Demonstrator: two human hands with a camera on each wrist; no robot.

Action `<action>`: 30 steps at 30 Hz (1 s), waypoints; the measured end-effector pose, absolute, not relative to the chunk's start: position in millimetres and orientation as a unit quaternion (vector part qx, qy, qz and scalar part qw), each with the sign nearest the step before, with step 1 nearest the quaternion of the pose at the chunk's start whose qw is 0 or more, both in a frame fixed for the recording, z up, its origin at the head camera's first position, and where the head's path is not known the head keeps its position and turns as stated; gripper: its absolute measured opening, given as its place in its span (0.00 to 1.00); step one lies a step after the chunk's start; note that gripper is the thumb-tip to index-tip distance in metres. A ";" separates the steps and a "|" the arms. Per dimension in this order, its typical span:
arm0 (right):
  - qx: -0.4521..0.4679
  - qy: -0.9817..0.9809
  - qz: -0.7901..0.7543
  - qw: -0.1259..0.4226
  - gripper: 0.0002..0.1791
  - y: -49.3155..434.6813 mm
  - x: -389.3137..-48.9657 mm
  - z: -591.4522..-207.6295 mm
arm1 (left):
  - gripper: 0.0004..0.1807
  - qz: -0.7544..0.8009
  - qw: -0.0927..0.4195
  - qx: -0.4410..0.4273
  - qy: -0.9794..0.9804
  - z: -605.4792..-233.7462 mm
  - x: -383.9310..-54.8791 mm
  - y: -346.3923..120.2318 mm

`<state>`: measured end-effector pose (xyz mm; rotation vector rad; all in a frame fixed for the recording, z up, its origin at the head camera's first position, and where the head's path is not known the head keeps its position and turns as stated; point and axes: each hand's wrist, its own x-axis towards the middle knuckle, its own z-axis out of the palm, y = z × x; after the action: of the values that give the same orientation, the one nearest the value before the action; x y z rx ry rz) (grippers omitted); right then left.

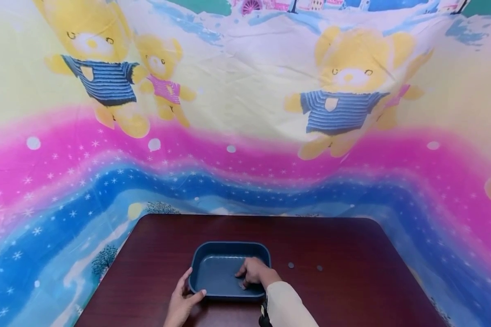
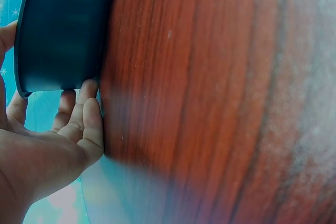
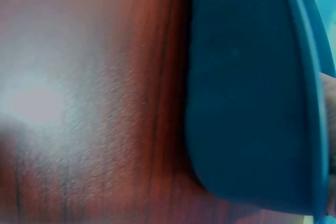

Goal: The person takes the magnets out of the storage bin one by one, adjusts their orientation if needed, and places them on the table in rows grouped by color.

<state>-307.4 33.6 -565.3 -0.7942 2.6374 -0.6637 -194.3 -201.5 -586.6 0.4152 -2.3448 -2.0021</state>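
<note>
A dark blue-grey rectangular container (image 1: 217, 272) with rounded corners and a raised rim stands on the table. My left hand (image 1: 182, 302) holds its near left corner, thumb over the front rim and fingers along the left side. In the left wrist view, the left hand's fingertips (image 2: 89, 85) touch the outer wall. My right hand (image 1: 253, 271) reaches down inside the container's right half, fingers bent toward the floor. Whether anything is between those fingers cannot be made out. To the right of the container lie two small dark grey discs (image 1: 291, 265), flat on the table.
The dark reddish-brown wooden table (image 1: 352, 245) has rounded far corners. Behind and around it hangs a cloth (image 1: 245, 113) printed with bears and snowflakes. In the right wrist view, the container's outer wall hides most of the right hand.
</note>
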 end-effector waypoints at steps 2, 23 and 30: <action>-0.280 0.921 -0.227 0.145 0.18 33.7 -306.5 -566.2 | 0.45 -0.644 0.017 0.131 -0.753 -586.9 -194.2 -202.1; -0.307 0.913 -0.253 0.091 0.05 32.5 -308.3 -571.7 | 0.45 -0.638 0.033 0.130 -0.758 -588.5 -194.6 -203.4; -0.271 0.897 -0.328 0.122 0.06 33.1 -308.3 -571.1 | 0.45 -0.654 0.030 0.118 -0.747 -591.1 -193.8 -202.0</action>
<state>-308.3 33.1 -571.1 -0.7901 2.6190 -0.9565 -193.8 -202.0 -591.1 0.3651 -2.3028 -2.0147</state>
